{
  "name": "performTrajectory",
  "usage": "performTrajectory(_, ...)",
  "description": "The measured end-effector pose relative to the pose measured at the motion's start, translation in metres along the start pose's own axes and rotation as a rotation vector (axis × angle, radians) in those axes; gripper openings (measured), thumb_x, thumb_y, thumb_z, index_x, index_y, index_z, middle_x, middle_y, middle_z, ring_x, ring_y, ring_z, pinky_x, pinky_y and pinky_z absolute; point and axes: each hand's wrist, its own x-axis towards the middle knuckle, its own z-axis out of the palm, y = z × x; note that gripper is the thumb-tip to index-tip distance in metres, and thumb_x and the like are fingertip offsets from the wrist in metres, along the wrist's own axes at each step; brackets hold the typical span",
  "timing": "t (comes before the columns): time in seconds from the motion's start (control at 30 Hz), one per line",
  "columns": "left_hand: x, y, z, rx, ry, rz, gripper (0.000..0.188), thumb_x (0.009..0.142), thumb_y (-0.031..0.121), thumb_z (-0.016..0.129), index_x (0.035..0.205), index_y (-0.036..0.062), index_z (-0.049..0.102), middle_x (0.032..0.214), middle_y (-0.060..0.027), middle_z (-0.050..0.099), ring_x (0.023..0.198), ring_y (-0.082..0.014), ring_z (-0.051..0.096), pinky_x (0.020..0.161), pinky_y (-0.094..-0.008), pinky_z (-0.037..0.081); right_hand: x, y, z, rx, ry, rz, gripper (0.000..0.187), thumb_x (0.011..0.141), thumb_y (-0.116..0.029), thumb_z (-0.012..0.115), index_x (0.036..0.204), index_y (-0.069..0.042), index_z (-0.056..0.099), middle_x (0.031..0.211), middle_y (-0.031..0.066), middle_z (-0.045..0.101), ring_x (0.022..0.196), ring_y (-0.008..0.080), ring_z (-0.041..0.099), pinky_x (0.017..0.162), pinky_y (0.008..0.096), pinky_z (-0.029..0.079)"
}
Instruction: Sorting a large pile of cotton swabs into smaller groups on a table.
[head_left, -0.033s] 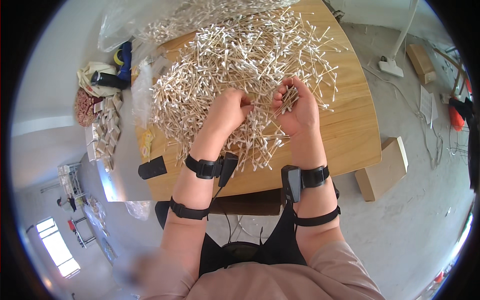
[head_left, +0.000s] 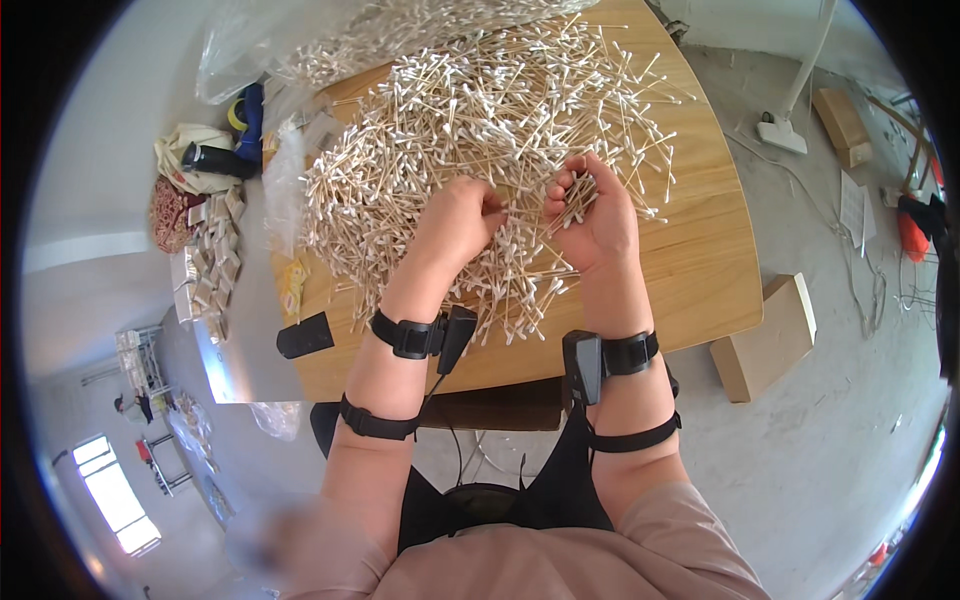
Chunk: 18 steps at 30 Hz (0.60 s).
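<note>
A wide heap of cotton swabs with pale sticks and white tips covers much of the wooden table. My right hand, palm turned up, has its fingers curled round a small bunch of cotton swabs. To its left, my left hand is over the heap with its back up. Its fingers are bent in and closed toward the thumb, among the swabs. What lies between those fingertips is hidden.
Clear plastic bags lie at the table's left and back edges. A black phone-like slab and a yellow packet sit front left. Small boxes and a black bottle are further left. A cardboard box stands on the floor, right.
</note>
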Motion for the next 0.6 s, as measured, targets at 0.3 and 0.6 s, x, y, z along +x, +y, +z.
performTrajectory(0.3,-0.012,0.009,-0.008,0.030,-0.025,-0.003,0.027,0.073,0.020,0.078,0.088,0.0000,0.066,0.090,-0.0150,0.062,0.084,-0.0305,0.063,0.076,-0.0375,0.050,-0.002,-0.002,0.000,-0.014,0.007,-0.017,0.022,0.097,-0.026,0.050,0.091,-0.004,0.052,0.073,0.0060,0.053,0.065,0.0188,0.053,0.055,0.0291,0.043)
performTrajectory(0.6,-0.010,0.007,0.000,0.104,-0.021,0.058,0.026,0.071,0.016,0.077,0.084,-0.0028,0.064,0.084,-0.0166,0.062,0.082,-0.0337,0.062,0.074,-0.0407,0.049,-0.003,0.000,0.002,-0.032,0.034,-0.035,0.023,0.097,-0.025,0.050,0.091,-0.003,0.052,0.073,0.0067,0.054,0.065,0.0192,0.053,0.055,0.0295,0.044)
